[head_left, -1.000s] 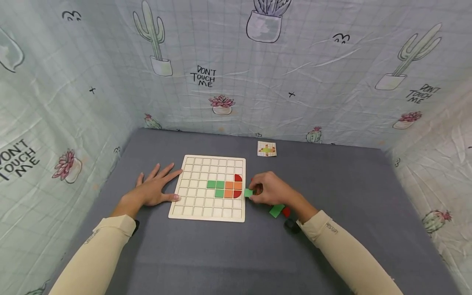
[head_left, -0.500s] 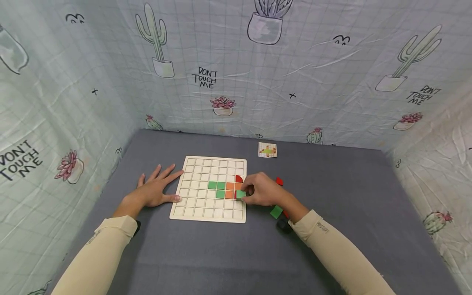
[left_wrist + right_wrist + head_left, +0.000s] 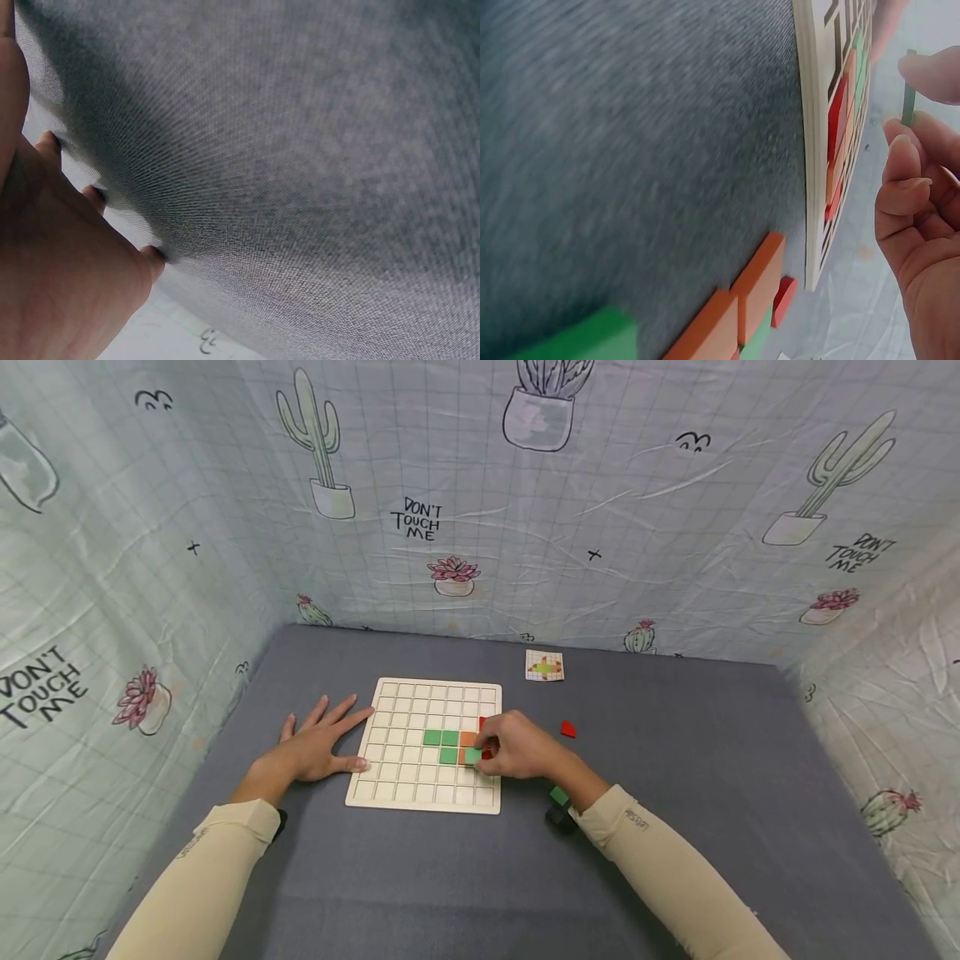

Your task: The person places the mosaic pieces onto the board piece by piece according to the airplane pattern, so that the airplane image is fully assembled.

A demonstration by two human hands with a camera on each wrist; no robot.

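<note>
A cream grid board [image 3: 405, 781] lies flat on the grey table. Green square tiles [image 3: 432, 737] and an orange tile [image 3: 468, 739] are set in its cells, with red rounded pieces partly hidden under my right hand. My right hand [image 3: 517, 745] is over the board's right side and pinches a green square tile [image 3: 472, 757] between thumb and finger; the right wrist view shows this green tile [image 3: 909, 90] edge-on, above the board. At the board's left edge my left hand [image 3: 311, 750] rests with spread fingers, its thumb and a fingertip at the rim.
A small card [image 3: 543, 665] with a printed coloured pattern lies behind the board. Right of the board are a red piece [image 3: 568, 729] and a green tile [image 3: 559, 795]. Loose orange tiles [image 3: 757, 285] show in the right wrist view. Printed fabric [image 3: 480, 527] hangs around the table.
My right hand has carried the pinched green tile leftward from beside the board to over its right-hand cells. The left hand stays in place.
</note>
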